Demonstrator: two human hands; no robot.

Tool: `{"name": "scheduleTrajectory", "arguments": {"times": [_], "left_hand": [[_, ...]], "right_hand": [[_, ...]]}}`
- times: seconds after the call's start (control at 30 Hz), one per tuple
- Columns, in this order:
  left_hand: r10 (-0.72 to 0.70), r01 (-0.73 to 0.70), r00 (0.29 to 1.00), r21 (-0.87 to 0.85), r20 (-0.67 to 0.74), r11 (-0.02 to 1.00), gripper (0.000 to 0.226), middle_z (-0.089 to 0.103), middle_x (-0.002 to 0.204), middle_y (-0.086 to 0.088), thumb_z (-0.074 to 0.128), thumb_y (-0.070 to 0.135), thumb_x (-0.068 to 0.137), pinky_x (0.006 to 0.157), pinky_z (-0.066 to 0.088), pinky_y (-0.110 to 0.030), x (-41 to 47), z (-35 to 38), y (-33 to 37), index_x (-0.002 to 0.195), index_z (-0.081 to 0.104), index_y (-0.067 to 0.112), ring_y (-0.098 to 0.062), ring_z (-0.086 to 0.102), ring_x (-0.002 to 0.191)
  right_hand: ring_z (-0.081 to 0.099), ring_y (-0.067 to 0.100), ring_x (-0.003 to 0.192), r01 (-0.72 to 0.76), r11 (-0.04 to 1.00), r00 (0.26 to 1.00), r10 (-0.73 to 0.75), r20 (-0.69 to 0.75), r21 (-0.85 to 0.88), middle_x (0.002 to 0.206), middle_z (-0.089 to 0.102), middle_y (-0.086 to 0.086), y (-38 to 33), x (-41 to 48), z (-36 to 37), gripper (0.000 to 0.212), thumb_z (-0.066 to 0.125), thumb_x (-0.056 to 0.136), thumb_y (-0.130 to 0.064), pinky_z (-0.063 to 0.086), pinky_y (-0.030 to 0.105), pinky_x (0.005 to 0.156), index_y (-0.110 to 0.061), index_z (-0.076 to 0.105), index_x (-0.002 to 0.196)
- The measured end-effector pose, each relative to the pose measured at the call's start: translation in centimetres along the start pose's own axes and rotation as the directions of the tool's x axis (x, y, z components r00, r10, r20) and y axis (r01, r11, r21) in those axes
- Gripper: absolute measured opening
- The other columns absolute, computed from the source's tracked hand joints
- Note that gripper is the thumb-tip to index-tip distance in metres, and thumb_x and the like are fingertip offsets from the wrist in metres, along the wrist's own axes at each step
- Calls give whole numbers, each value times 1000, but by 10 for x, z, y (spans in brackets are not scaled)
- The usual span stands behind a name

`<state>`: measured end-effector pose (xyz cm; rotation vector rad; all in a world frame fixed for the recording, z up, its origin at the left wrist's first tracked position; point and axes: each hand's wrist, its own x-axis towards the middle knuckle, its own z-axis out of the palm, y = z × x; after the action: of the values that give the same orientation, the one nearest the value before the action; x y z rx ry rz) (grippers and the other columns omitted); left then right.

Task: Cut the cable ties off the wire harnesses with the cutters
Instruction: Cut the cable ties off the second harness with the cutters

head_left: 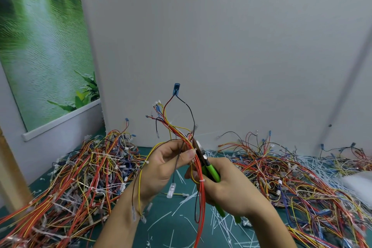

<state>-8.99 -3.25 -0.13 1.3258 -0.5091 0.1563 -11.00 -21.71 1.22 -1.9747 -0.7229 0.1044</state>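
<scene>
Here, the left hand [167,164] pinches the wire harness [202,199] above the green table [159,206]. The right hand [229,189] grips the green-handled cutters [210,171], blades against the harness beside the left thumb.

No legible text, labels or nos. anywhere in view.

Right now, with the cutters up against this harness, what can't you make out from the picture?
Head view only:
- Tips of the cutters: behind the wire harness and the thumb of the left hand, so whether they straddle a tie is hidden.
- Their handles: mostly covered by the right hand.
- Lower end of the harness: cut off by the bottom edge.
- The wire heap on the left: too blurred to count ties.
</scene>
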Motion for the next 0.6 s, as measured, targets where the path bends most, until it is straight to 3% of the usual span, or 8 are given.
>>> {"name": "scheduleTrajectory", "arguments": {"times": [0.17, 0.33, 0.5, 0.6], "left_hand": [[-16, 15, 999, -17, -34, 1000, 15, 74, 90, -6, 68, 12, 82, 81, 54, -21, -1, -2, 0, 94, 76, 9, -15, 69, 88], [-21, 21, 1000, -26, -11, 999, 25, 75, 93, -7, 75, 26, 76, 84, 54, -22, 0, -2, 2, 96, 79, 11, -16, 69, 92], [-29, 28, 999, -36, -21, 999, 39, 73, 95, -13, 75, 29, 75, 85, 54, -24, -1, -2, 3, 99, 72, -2, -20, 68, 93], [-32, 31, 999, -50, -15, 998, 38, 72, 93, -11, 75, 28, 75, 85, 54, -25, -2, -1, 4, 98, 72, -3, -20, 67, 92]], "right_hand": [[41, 16, 49, -4, 999, 1000, 3, 4, 54, 57, 45, -6, 0, 2, 2, 17, 59, 99, -32, 39, 32, 50, -35, 69, 86], [53, 16, 55, -1, 998, 1000, -1, 19, 70, 62, 54, -1, 0, 1, 2, 16, 59, 98, -32, 53, 46, 57, -35, 69, 85], [60, 11, 60, 5, 1000, 999, -6, 38, 19, 67, 60, -5, 1, 0, -1, 14, 59, 96, -38, 58, 55, 65, -35, 68, 86], [57, 14, 57, 8, 999, 999, -9, 42, 37, 63, 57, -4, 1, 0, -2, 14, 60, 95, -39, 54, 44, 59, -36, 70, 87]]}}
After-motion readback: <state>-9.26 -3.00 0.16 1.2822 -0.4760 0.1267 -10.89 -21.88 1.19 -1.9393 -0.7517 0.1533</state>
